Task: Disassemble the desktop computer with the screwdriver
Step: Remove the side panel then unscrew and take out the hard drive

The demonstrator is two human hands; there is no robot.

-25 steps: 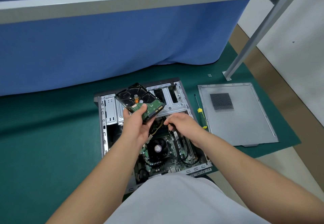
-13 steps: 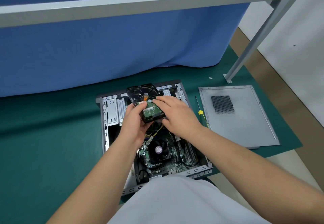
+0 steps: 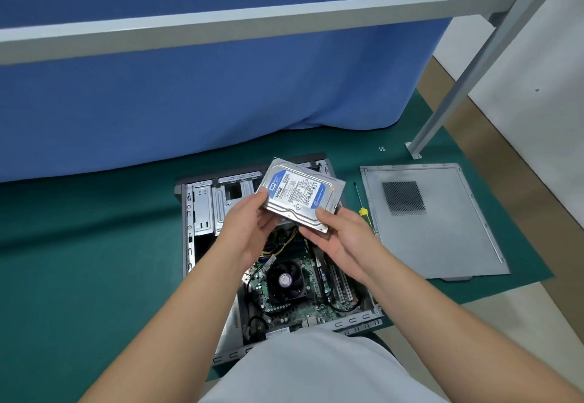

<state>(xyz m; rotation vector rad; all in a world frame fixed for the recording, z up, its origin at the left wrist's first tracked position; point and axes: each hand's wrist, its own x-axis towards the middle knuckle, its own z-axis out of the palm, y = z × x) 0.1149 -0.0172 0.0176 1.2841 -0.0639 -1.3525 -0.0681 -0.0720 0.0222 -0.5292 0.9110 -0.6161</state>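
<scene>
A silver hard drive with a blue and white label facing up is held above the open computer case. My left hand grips its left edge, thumb on top. My right hand holds its near right corner from below, thumb on the top edge. Inside the case the motherboard with its black CPU fan shows below my hands. The screwdriver, with a yellow handle, lies on the mat just right of the case, touched by neither hand.
The grey side panel lies flat on the green mat to the right. A few small screws sit near the foot of a slanted metal leg. A blue curtain hangs behind, with a metal bar across the top.
The drive has been flipped from its circuit-board side to its label side. My right hand left the cables in the case and took hold of the drive.
</scene>
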